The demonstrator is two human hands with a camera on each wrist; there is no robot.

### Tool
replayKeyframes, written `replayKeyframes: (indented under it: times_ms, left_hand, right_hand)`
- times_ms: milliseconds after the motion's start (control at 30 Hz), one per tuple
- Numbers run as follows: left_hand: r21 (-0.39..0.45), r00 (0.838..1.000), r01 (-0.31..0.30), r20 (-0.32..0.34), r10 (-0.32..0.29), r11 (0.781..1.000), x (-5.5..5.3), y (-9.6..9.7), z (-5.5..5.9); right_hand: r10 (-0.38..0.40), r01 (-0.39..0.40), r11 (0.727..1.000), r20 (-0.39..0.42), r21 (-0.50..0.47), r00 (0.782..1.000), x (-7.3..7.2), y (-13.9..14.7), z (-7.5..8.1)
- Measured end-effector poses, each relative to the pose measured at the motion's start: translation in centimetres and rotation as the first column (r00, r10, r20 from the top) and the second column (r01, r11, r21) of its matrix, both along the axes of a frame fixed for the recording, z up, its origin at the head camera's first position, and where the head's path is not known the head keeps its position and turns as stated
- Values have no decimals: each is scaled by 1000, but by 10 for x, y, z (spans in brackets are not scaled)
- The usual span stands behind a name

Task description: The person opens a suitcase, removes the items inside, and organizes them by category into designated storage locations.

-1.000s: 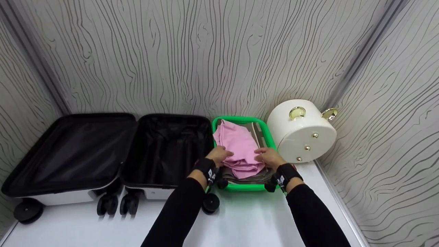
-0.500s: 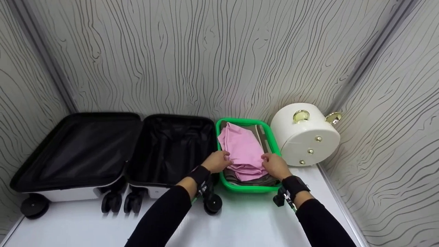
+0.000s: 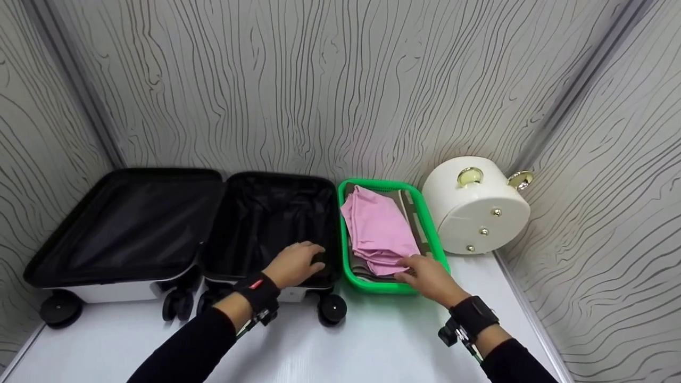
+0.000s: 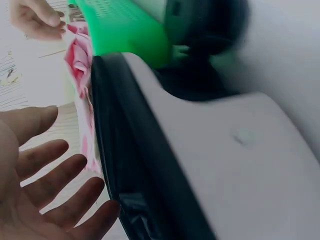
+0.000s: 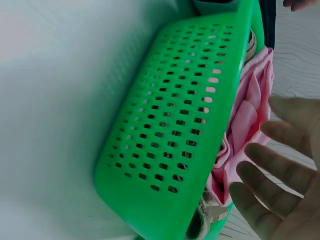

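Folded pink cloth (image 3: 380, 226) lies on top of darker folded cloth (image 3: 417, 226) in a green plastic basket (image 3: 391, 288). Over the basket's near right corner is my right hand (image 3: 432, 277), its fingertips at the pink cloth's near edge; in the right wrist view the fingers (image 5: 272, 165) are spread and hold nothing. My left hand (image 3: 294, 264) hovers above the near edge of the suitcase's right half (image 3: 266, 229). Its fingers (image 4: 65, 180) are spread apart in the left wrist view, with nothing between them.
The suitcase's left half (image 3: 133, 229) lies open with a dark lining. Black wheels (image 3: 332, 308) stick out at the front. Right of the basket, a white round case (image 3: 473, 207) with gold fittings rests on its side. Patterned walls (image 3: 298, 85) enclose the white surface (image 3: 372, 340).
My left hand has left the pink cloth and moved left over the suitcase. My right hand has shifted slightly down toward the cloth's near edge. The cloth stays in the basket.
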State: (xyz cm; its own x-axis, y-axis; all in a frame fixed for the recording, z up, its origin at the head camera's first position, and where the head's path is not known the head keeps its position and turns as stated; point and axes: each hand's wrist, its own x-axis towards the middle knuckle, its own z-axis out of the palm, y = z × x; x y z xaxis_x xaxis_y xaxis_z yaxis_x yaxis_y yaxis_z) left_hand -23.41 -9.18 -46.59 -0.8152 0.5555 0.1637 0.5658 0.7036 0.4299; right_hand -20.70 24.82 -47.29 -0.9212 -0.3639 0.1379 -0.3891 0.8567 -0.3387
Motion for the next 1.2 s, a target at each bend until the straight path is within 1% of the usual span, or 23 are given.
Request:
replayKeyframes:
  times_ms: [67,133,233,267,333,433,500,567,633,800,900,1000,1067,1133,1200]
  left_hand:
    - [16,999,4,-33,-4,1000,5,-14,-3]
    - [23,998,-1,-55,3,1000,11,-27,-6]
    - [36,995,-30,-90,33,999,20,-45,-11]
    - [19,993,-42,-112,44,999,24,-51,-13]
    - [-19,982,-61,-183,56,998,31,-60,-19]
    - [-54,953,-90,-295,70,994,38,-69,-28]
    - [-45,933,-103,-349,81,994,42,-72,-34]
    - [-13,921,-105,-379,92,994,45,-73,-39]
    - [14,909,-102,-405,99,995,47,-74,-43]
    - [53,883,-113,-452,125,992,56,-74,-48]
    - [67,873,-117,-469,135,991,64,-74,-50]
    - [74,863,-115,-487,137,991,75,-74,-54]
    - [78,852,-117,-505,140,990,82,-74,-55]
    - [84,838,-117,-527,143,990,90,-74,-57]
    - [89,825,-114,-546,144,989,97,-74,-57]
  right_hand:
    - [48,-48,999,-5,24,999,7,1,-4]
    - [73,-72,996,-26,49,997,12,1,-8]
    - [84,-76,993,-89,96,992,18,1,-15]
    - [82,-71,992,-105,103,991,20,0,-17]
    - [72,-57,992,-138,110,988,22,0,-21]
    - [55,-34,993,-192,109,980,24,0,-25]
    - [39,-17,995,-217,102,975,24,0,-26]
    - [22,1,995,-230,98,973,24,0,-27]
    - [0,23,995,-224,99,975,24,-2,-27]
    - [-62,83,991,-189,103,980,25,-8,-27]
    - [-86,105,991,-200,88,976,28,-15,-26]
    - [-81,95,994,-232,48,969,36,-27,-25]
    - [-64,67,998,-242,5,968,41,-37,-26]
    - [-50,44,999,-238,-32,970,47,-49,-28]
    - [-41,27,997,-216,-65,976,53,-61,-29]
